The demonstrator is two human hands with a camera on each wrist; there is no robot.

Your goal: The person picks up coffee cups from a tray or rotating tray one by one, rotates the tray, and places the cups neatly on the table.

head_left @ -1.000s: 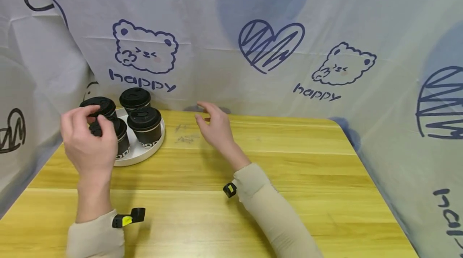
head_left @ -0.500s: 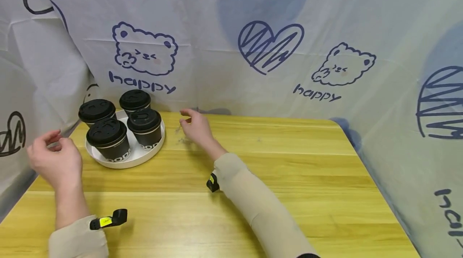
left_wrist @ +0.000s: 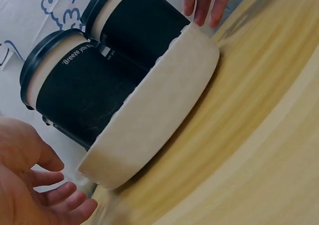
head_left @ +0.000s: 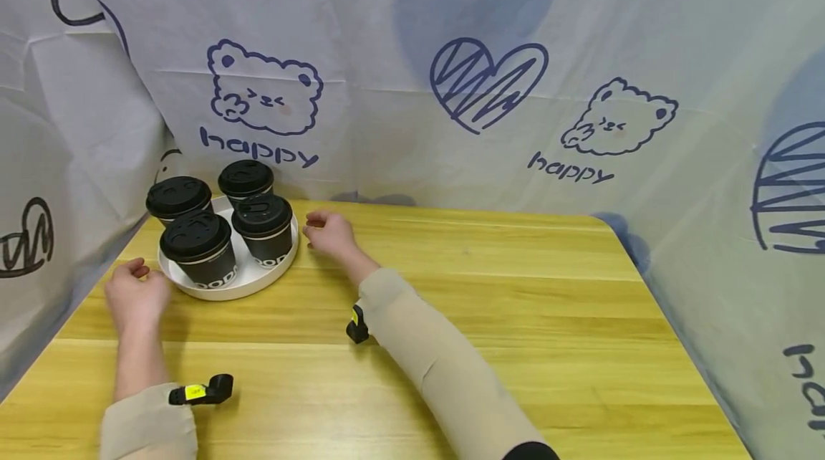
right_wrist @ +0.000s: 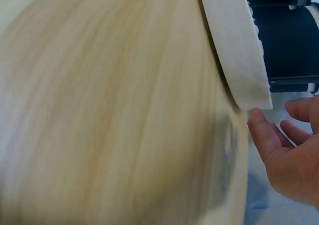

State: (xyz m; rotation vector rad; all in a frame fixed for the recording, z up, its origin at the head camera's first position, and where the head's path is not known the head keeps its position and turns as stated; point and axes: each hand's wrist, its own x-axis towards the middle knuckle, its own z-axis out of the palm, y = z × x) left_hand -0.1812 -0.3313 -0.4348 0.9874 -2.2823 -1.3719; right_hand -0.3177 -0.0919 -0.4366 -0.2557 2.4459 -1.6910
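A round white tray point(head_left: 243, 292) carries several black paper cups with black lids, such as the front cup point(head_left: 200, 248) and the right one point(head_left: 264, 227). My left hand point(head_left: 137, 295) is at the tray's left side, fingers loosely bent; the left wrist view shows its fingers point(left_wrist: 65, 197) spread just off the tray wall point(left_wrist: 154, 110). On the tray's right side is my right hand point(head_left: 330, 234). In the right wrist view its fingertips are right at the tray's rim point(right_wrist: 256, 103), with the thumb raised apart. Neither hand grips anything.
The tray stands at the back left of a wooden table point(head_left: 412, 345). A white cloth point(head_left: 374, 87) printed with bears and hearts hangs behind and along the sides. Each sleeve has a small black camera on it, such as the left wrist camera point(head_left: 203, 390).
My left hand has moved from over the cups to the left and down to the tray's left side. My right hand has come leftward and lower to the right rim. The tray stays put.
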